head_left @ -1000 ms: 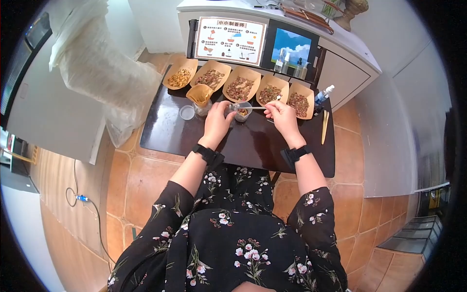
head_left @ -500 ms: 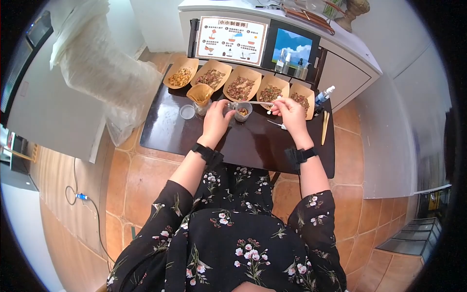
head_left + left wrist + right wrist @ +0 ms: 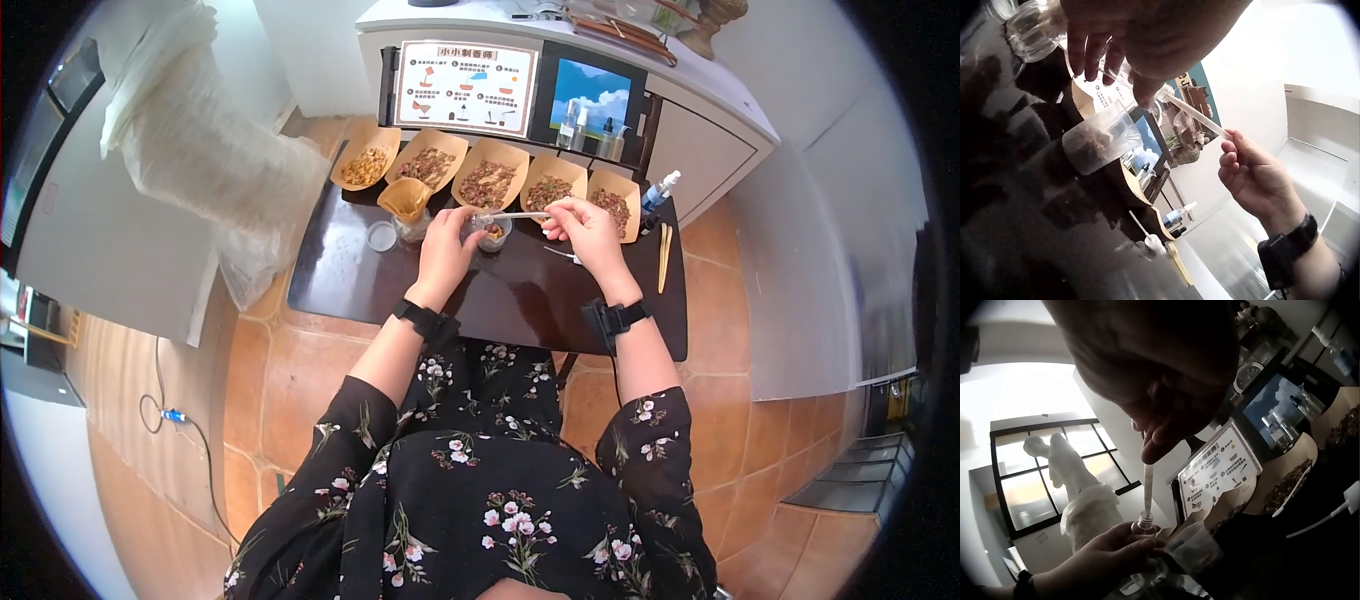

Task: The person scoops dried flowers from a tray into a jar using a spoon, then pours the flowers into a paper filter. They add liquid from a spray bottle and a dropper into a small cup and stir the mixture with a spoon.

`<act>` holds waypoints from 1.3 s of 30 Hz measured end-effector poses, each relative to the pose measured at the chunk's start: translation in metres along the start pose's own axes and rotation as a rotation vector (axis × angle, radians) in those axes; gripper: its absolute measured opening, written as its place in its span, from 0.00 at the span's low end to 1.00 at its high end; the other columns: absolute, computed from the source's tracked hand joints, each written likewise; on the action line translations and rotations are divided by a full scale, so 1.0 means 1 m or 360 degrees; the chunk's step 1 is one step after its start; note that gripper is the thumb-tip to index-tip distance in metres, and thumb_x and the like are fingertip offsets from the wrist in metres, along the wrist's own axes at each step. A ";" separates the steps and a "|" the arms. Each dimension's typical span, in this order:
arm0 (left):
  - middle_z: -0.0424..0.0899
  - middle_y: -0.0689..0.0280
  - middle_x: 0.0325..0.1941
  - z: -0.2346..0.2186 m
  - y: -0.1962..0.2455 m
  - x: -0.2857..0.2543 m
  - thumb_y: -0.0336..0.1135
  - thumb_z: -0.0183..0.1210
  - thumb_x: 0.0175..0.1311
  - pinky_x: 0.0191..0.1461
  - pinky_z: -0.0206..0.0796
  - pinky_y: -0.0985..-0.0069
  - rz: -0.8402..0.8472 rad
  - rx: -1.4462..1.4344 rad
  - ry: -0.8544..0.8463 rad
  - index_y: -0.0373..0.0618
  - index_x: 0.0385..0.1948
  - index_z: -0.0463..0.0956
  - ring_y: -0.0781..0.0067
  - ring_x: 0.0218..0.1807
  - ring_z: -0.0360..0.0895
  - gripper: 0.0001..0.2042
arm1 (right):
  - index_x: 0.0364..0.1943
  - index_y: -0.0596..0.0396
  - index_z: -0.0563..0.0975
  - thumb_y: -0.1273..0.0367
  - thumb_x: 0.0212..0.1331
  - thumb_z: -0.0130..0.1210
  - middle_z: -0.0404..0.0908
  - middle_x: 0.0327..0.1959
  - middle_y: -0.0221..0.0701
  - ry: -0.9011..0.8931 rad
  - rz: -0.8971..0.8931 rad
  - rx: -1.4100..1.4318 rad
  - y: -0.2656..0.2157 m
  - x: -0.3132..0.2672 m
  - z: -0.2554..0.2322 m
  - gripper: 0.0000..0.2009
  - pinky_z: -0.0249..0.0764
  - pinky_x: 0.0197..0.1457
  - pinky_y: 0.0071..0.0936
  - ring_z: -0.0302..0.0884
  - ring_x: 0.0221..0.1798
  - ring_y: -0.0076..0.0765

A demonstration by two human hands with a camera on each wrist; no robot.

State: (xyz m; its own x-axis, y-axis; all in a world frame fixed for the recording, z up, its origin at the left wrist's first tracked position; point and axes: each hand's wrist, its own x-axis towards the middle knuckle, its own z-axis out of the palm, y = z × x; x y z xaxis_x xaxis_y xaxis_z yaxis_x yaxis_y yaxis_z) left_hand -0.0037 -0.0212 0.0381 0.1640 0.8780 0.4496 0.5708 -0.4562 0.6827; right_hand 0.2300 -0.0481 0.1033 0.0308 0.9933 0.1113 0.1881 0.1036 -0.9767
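Note:
My left hand (image 3: 446, 250) holds a small clear bottle (image 3: 1144, 523) by its neck, low over the table. The fingers of my right hand (image 3: 592, 238) pinch one end of a slim whitish stick (image 3: 1196, 117). Its other end meets the bottle's mouth, and the stick lies nearly level in the head view. Just beside the left fingers stands a translucent plastic cup (image 3: 1088, 147) with dried plant bits at the bottom. A white spray pump (image 3: 1155, 244) with a thin tube lies on the table below the right hand.
Several paper trays (image 3: 490, 172) of dried petals line the table's back. A brown paper filter (image 3: 406, 200) sits in a clear vessel on the left, near a round lid (image 3: 381, 236). Chopsticks (image 3: 664, 258) and a blue-labelled spray bottle (image 3: 660, 190) are at the right. An instruction board (image 3: 465, 88) stands behind.
My right hand shifted right along with the stick, then slightly back left, uncovering the spray pump on the table. My left hand has kept its place at the bottle.

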 end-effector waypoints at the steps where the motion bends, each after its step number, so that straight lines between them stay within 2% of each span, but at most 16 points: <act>1: 0.79 0.57 0.45 -0.001 0.002 0.000 0.34 0.67 0.57 0.52 0.70 0.63 0.0002 -0.0008 0.0004 0.44 0.49 0.75 0.54 0.48 0.77 0.19 | 0.42 0.59 0.82 0.69 0.67 0.55 0.84 0.29 0.31 -0.0025 0.0010 0.0035 -0.002 -0.001 0.000 0.08 0.75 0.35 0.19 0.80 0.30 0.21; 10: 0.79 0.58 0.45 -0.002 0.006 0.000 0.34 0.68 0.56 0.53 0.69 0.63 0.0014 -0.0056 0.0037 0.45 0.49 0.77 0.55 0.49 0.77 0.18 | 0.52 0.59 0.80 0.69 0.67 0.56 0.83 0.30 0.30 -0.0047 0.0033 -0.0001 -0.011 -0.003 -0.001 0.13 0.76 0.36 0.19 0.78 0.30 0.20; 14: 0.79 0.57 0.46 -0.001 0.002 -0.001 0.34 0.68 0.56 0.54 0.69 0.63 0.0025 -0.0017 0.0042 0.44 0.51 0.77 0.54 0.50 0.77 0.19 | 0.51 0.58 0.81 0.68 0.66 0.57 0.84 0.31 0.30 -0.0002 -0.0016 -0.0022 -0.006 -0.002 -0.005 0.13 0.76 0.38 0.21 0.79 0.31 0.21; 17: 0.79 0.57 0.46 -0.002 0.002 -0.002 0.34 0.68 0.56 0.54 0.69 0.63 0.0058 0.0064 0.0109 0.44 0.51 0.77 0.54 0.50 0.77 0.20 | 0.49 0.58 0.82 0.67 0.64 0.59 0.85 0.34 0.30 0.0004 -0.0115 -0.0258 -0.006 -0.005 -0.014 0.13 0.76 0.43 0.24 0.81 0.36 0.25; 20: 0.79 0.57 0.46 -0.003 -0.001 -0.001 0.34 0.68 0.56 0.55 0.69 0.64 0.0038 0.0073 0.0139 0.44 0.51 0.77 0.54 0.50 0.76 0.20 | 0.47 0.57 0.83 0.67 0.62 0.60 0.85 0.36 0.31 -0.0153 -0.0264 -0.0592 -0.014 -0.009 -0.026 0.12 0.75 0.46 0.26 0.81 0.40 0.28; 22: 0.79 0.58 0.45 -0.003 -0.002 -0.001 0.34 0.68 0.56 0.54 0.69 0.64 0.0039 0.0055 0.0157 0.44 0.51 0.77 0.55 0.50 0.76 0.20 | 0.44 0.58 0.82 0.68 0.61 0.60 0.85 0.37 0.32 -0.0319 0.0041 -0.0835 -0.016 -0.013 -0.037 0.11 0.75 0.48 0.27 0.81 0.41 0.29; 23: 0.78 0.59 0.45 -0.003 -0.003 -0.002 0.34 0.68 0.56 0.53 0.69 0.64 0.0040 0.0035 0.0172 0.45 0.51 0.77 0.55 0.49 0.76 0.20 | 0.44 0.58 0.82 0.68 0.61 0.60 0.85 0.37 0.32 -0.0316 0.0047 -0.0836 -0.010 -0.014 -0.045 0.11 0.75 0.48 0.27 0.81 0.41 0.29; 25: 0.78 0.58 0.44 -0.003 -0.005 -0.002 0.33 0.68 0.56 0.53 0.69 0.64 -0.0003 -0.0025 0.0157 0.45 0.51 0.76 0.56 0.48 0.76 0.20 | 0.41 0.59 0.82 0.69 0.61 0.59 0.85 0.37 0.33 -0.0208 0.0065 -0.0751 0.012 -0.014 -0.062 0.09 0.75 0.49 0.27 0.81 0.41 0.28; 29: 0.79 0.58 0.42 0.000 -0.005 -0.003 0.33 0.66 0.58 0.51 0.70 0.65 -0.0117 -0.0093 0.0132 0.45 0.51 0.75 0.56 0.46 0.77 0.19 | 0.40 0.57 0.77 0.68 0.61 0.60 0.86 0.34 0.32 0.0411 0.0023 -0.0377 0.065 -0.015 -0.107 0.09 0.74 0.46 0.25 0.81 0.40 0.25; 30: 0.79 0.57 0.42 0.001 -0.004 -0.003 0.34 0.65 0.59 0.51 0.70 0.65 -0.0120 -0.0149 0.0137 0.45 0.51 0.75 0.57 0.46 0.77 0.18 | 0.39 0.57 0.76 0.68 0.60 0.60 0.85 0.32 0.33 0.0582 0.0143 -0.0575 0.071 -0.020 -0.116 0.08 0.74 0.44 0.26 0.82 0.38 0.27; 31: 0.79 0.58 0.43 0.001 -0.002 -0.003 0.34 0.65 0.60 0.51 0.70 0.65 -0.0123 -0.0123 0.0129 0.45 0.51 0.75 0.57 0.47 0.78 0.18 | 0.39 0.57 0.76 0.68 0.60 0.60 0.85 0.32 0.33 0.0600 0.0152 -0.0584 0.078 -0.025 -0.122 0.08 0.74 0.44 0.26 0.82 0.38 0.27; 33: 0.78 0.58 0.43 0.003 -0.003 -0.002 0.34 0.65 0.60 0.51 0.70 0.66 -0.0119 -0.0177 0.0101 0.46 0.51 0.75 0.58 0.47 0.78 0.18 | 0.38 0.58 0.75 0.68 0.60 0.60 0.85 0.32 0.37 0.0909 0.0219 -0.0674 0.105 -0.030 -0.135 0.09 0.75 0.44 0.29 0.82 0.37 0.33; 34: 0.78 0.58 0.43 0.004 -0.003 -0.002 0.34 0.65 0.60 0.51 0.70 0.66 -0.0116 -0.0184 0.0095 0.46 0.51 0.75 0.58 0.47 0.78 0.18 | 0.36 0.59 0.75 0.67 0.59 0.61 0.83 0.33 0.40 0.1026 0.0141 -0.0749 0.118 -0.035 -0.139 0.10 0.75 0.45 0.34 0.82 0.38 0.40; 37: 0.78 0.58 0.43 0.003 -0.001 -0.001 0.33 0.65 0.60 0.51 0.70 0.66 -0.0139 -0.0156 0.0055 0.46 0.51 0.75 0.58 0.47 0.78 0.17 | 0.34 0.59 0.74 0.66 0.57 0.62 0.83 0.33 0.40 0.1174 0.0322 -0.0874 0.160 -0.043 -0.158 0.11 0.75 0.46 0.38 0.82 0.38 0.44; 38: 0.78 0.58 0.44 0.003 -0.001 -0.001 0.33 0.65 0.60 0.51 0.70 0.66 -0.0131 -0.0162 0.0063 0.47 0.51 0.75 0.58 0.47 0.78 0.17 | 0.34 0.58 0.73 0.66 0.57 0.60 0.82 0.32 0.42 0.1162 0.0373 -0.0939 0.159 -0.046 -0.157 0.11 0.75 0.46 0.42 0.81 0.39 0.50; 39: 0.78 0.58 0.44 0.003 -0.002 -0.001 0.33 0.65 0.60 0.51 0.70 0.66 -0.0122 -0.0167 0.0070 0.47 0.51 0.75 0.58 0.47 0.78 0.17 | 0.34 0.58 0.73 0.66 0.57 0.60 0.82 0.32 0.42 0.1161 0.0377 -0.0938 0.158 -0.049 -0.156 0.11 0.75 0.46 0.42 0.81 0.39 0.50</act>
State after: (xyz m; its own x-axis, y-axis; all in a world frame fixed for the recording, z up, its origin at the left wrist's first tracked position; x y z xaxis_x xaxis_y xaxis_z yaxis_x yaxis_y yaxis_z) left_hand -0.0023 -0.0205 0.0344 0.0860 0.9048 0.4171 0.4928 -0.4025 0.7715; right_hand 0.4109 -0.0885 -0.0278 0.6958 0.6886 0.2043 0.5550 -0.3348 -0.7615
